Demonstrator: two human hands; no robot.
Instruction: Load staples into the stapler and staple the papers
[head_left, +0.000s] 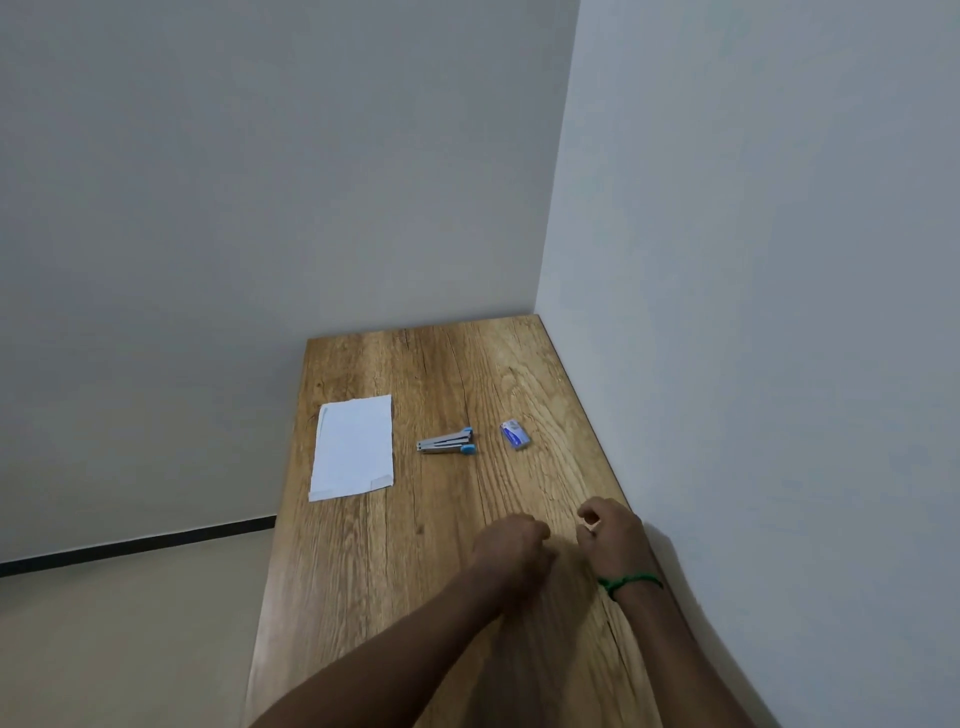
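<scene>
Papers (352, 448) lie far left on the surface (395, 561); stapler (447, 442) mid, staple box (515, 434) just right. Your left hand (511, 545) and right hand (613, 535) hover near, fingers loosely curled, holding nothing visible.

bare table (441, 519) before stapler (447, 442), wall (753, 364) right
</scene>
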